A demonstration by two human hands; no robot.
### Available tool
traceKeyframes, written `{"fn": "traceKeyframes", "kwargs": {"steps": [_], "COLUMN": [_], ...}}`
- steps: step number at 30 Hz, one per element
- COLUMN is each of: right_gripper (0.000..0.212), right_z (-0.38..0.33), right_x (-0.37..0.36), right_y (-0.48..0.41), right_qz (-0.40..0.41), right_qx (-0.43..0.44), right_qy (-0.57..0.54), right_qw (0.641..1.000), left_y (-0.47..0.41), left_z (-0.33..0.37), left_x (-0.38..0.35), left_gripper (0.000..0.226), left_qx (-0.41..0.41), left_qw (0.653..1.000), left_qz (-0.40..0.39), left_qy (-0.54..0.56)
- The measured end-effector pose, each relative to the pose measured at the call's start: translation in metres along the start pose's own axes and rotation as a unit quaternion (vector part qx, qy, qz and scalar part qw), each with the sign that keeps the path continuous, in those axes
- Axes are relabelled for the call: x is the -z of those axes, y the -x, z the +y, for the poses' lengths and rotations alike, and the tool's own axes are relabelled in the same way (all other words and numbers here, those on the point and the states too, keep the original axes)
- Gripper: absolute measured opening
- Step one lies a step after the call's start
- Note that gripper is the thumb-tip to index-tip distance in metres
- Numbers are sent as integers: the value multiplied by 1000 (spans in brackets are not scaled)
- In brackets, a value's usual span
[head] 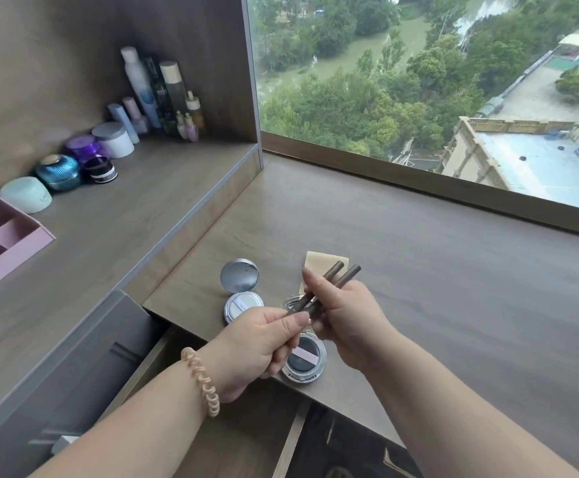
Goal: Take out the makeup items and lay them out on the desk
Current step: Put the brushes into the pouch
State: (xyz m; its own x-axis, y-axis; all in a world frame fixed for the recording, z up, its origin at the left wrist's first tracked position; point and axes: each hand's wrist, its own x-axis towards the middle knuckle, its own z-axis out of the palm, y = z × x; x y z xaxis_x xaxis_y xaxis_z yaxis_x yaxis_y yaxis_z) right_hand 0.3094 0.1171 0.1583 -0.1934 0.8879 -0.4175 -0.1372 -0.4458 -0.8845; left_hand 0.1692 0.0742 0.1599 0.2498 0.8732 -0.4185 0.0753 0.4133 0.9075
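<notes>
Two brown pencils are pinched at their lower ends by the left hand and gripped midway by the right hand's curled fingers, above the desk. They are best separated and laid flat at three o'clock from the open compact.

Two pencils, two compacts

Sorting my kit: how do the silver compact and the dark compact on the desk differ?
The silver compact holds a white puff; the dark compact holds a dark grey one. The silver compact lies further back, the dark compact at the front edge of the desk. Both are round, open, with a pale strap across the puff.
</notes>
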Motion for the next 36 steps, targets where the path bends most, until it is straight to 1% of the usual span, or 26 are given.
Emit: {"fn": "traceKeyframes", "kwargs": {"steps": [3, 6, 8, 9, 10, 11, 12, 13, 14, 15, 16, 17, 19, 21, 22, 24, 25, 26, 27, 28, 29, 30, 33, 36], "right_gripper": [35, 52, 59, 57, 51, 41, 35, 35, 38, 40, 40, 38, 34, 28, 24, 12, 4, 4, 13, 22, 29, 34, 44, 59], "right_z": [0, -3, -3, -3, -4, -7, -13, -23, -34, -44, -49, -48, -33, -6, 8, 36, 50, 63, 77, 89, 101, 109, 121, 122], "right_x": [-4, -2, -5, -8, -7, 0, 15, 37, 63, 93, 121, 144, 160, 151, 144, 134, 132, 132, 135, 136, 138, 137, 128, 124], "right_y": [-2, -4, -4, -5, -7, -12, -20, -27, -31, -31, -27, -24, -21, -21, -21, -23, -24, -24, -25, -25, -27, -27, -34, -38], "right_qz": [30, 66, 89, 99, 114, 147, 207, 281, 353, 415, 459, 484, 480, 452, 444, 408, 370, 331, 299, 273, 256, 243, 204, 173], "right_qx": [25, 63, 86, 94, 99, 95, 74, 44, 22, 22, 38, 59, 84, 116, 136, 182, 212, 243, 263, 266, 253, 229, 153, 131], "right_qy": [-23, -34, -27, -32, -46, -69, -108, -159, -214, -245, -236, -199, -108, -18, 51, 231, 324, 407, 474, 519, 549, 567, 569, 543], "right_qw": [999, 995, 992, 990, 988, 982, 970, 945, 911, 876, 856, 850, 867, 884, 884, 864, 844, 816, 786, 765, 754, 753, 782, 811], "left_y": [-1, -1, -4, -6, -7, -6, -4, 1, 9, 17, 23, 26, 22, 9, 1, -11, -16, -21, -25, -28, -31, -33, -36, -37], "left_z": [0, 5, 10, 12, 15, 17, 17, 14, 10, 5, -2, -9, -22, -28, -27, -22, -20, -18, -17, -16, -16, -17, -20, -22], "left_x": [-4, -9, -11, -13, -14, -13, -10, -4, 5, 16, 29, 40, 52, 46, 38, 21, 14, 8, 4, 0, -3, -7, -17, -22], "left_gripper": [35, 37, 38, 39, 40, 40, 41, 42, 43, 43, 42, 42, 39, 34, 33, 31, 31, 31, 31, 32, 32, 32, 33, 33], "left_qx": [-13, -19, -24, -28, -32, -39, -45, -48, -48, -40, -24, -2, 42, 64, 72, 79, 78, 76, 74, 72, 72, 73, 76, 76], "left_qw": [1000, 1000, 1000, 999, 999, 999, 999, 999, 999, 999, 999, 997, 990, 986, 986, 988, 990, 991, 992, 993, 993, 994, 995, 995], "left_qz": [0, 1, -4, -7, -10, -15, -20, -22, -13, 7, 38, 74, 131, 146, 141, 122, 111, 103, 96, 91, 84, 77, 60, 54], "left_qy": [16, 23, 19, 20, 20, 15, 5, -7, -11, -8, 3, 18, 43, 55, 54, 42, 38, 35, 33, 33, 33, 34, 31, 22]}}
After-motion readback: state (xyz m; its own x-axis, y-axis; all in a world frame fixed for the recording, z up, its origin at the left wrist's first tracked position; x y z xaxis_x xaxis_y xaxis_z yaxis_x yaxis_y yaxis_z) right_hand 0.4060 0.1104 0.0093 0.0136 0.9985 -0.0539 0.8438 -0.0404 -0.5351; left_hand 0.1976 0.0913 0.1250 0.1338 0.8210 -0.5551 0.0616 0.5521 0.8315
